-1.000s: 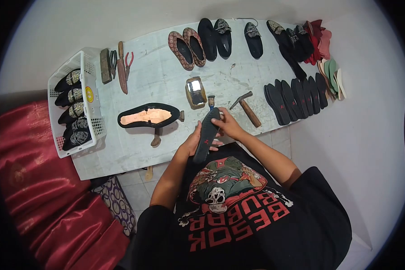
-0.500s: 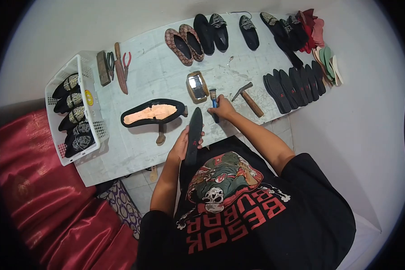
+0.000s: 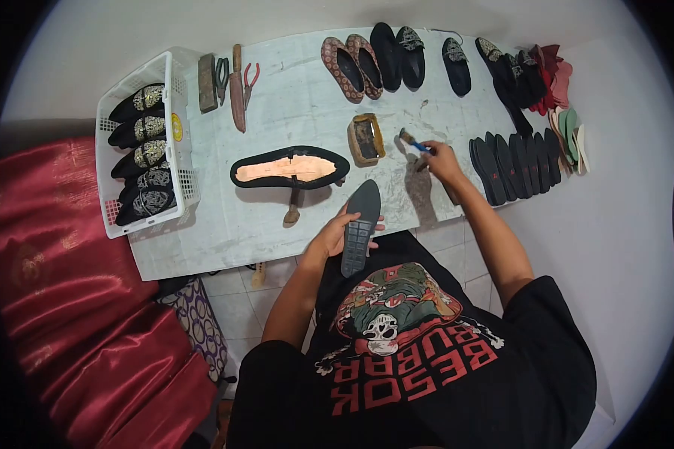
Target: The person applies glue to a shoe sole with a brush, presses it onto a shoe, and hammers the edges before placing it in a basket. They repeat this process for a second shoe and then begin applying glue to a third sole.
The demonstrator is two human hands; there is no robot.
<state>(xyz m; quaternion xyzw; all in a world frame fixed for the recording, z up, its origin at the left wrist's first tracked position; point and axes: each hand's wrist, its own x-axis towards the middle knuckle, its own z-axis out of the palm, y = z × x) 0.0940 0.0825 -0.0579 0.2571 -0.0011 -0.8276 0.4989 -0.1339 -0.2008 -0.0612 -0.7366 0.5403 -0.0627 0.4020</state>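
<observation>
My left hand [image 3: 329, 238] is wrapped round a dark shoe sole [image 3: 364, 203], whose block-patterned tread faces up, near the table's front edge. In my right hand [image 3: 443, 163] is a blue-handled brush [image 3: 419, 146], held above the table with its bristles pointing left. Between the two hands, farther back, stands a worn, stained container [image 3: 356, 152] with an open top. A hammer [image 3: 422, 166] lies mostly hidden beneath my right hand. Left of the sole, an upturned black shoe [image 3: 243, 173] with a pale orange underside rests on a metal stand [image 3: 292, 215].
A white basket [image 3: 181, 176] of decorated black shoes stands at the left. Behind are a sheathed knife [image 3: 237, 97], red pliers [image 3: 250, 81] and patterned shoes [image 3: 342, 72]. Several black soles [image 3: 490, 172] lie at the right, beside coloured pieces [image 3: 565, 127].
The sole in my left hand has been turned, so its treaded side shows. My right hand has moved right with the brush, now tilted over the hammer. The whole view has shifted.
</observation>
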